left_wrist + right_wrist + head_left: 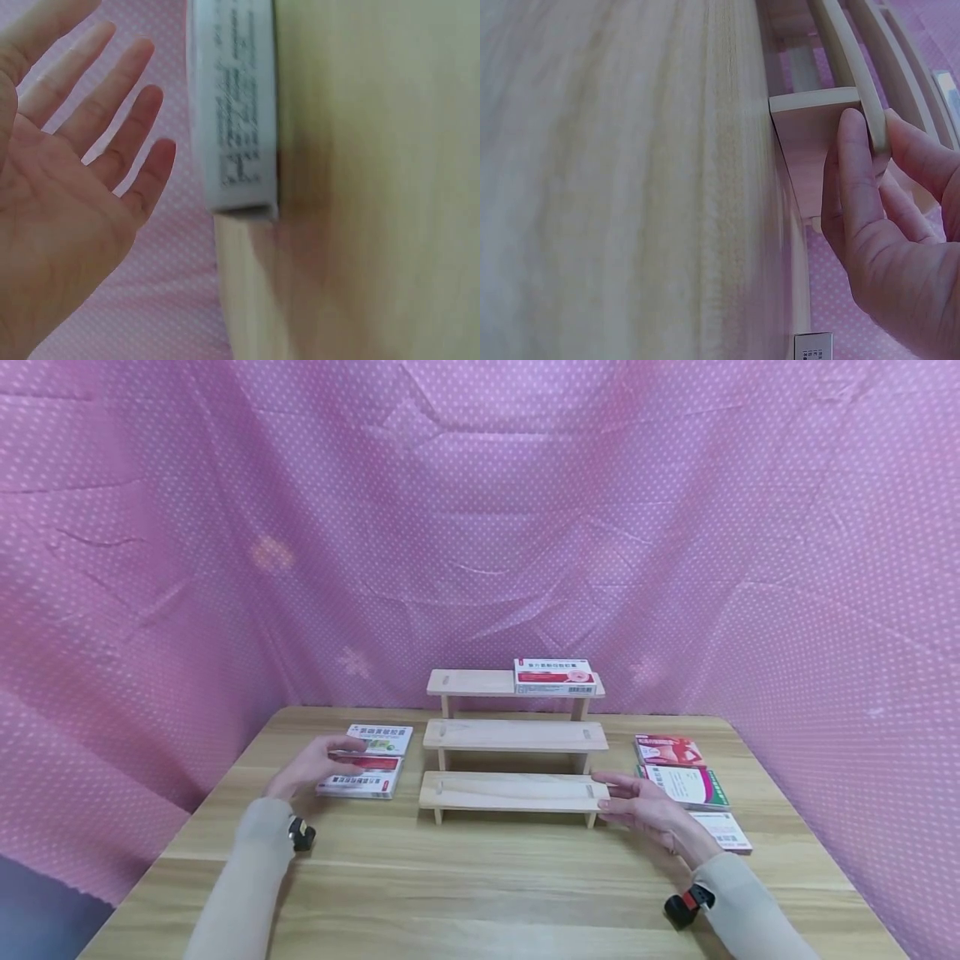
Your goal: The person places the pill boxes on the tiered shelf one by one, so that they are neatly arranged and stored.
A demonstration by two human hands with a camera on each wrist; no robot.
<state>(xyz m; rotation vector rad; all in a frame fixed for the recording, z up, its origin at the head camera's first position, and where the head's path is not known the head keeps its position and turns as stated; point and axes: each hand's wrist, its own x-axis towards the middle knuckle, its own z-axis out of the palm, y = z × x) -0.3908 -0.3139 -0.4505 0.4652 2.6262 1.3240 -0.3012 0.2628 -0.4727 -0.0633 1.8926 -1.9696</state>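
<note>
A three-tier wooden display stand [517, 735] stands mid-table, with a red-and-white medicine box [553, 677] lying at the right of its top tier. My right hand [648, 814] grips the right end of the lowest tier; in the right wrist view the thumb lies on one face of the board [855, 82] and the fingers [855, 165] on the other. My left hand [318, 764] hovers over the left-hand boxes with fingers spread. Beneath it lie a white-and-green medicine box [393, 739] and a red-and-white one [367, 787]. The left wrist view shows the palm apart from a box side [236, 112].
At the right side of the table [480, 893] lie a red box [670, 750], a white, purple and green box [682, 783] and a white box [723, 831], in a column beside my right hand. A pink dotted curtain [480, 527] hangs behind the table.
</note>
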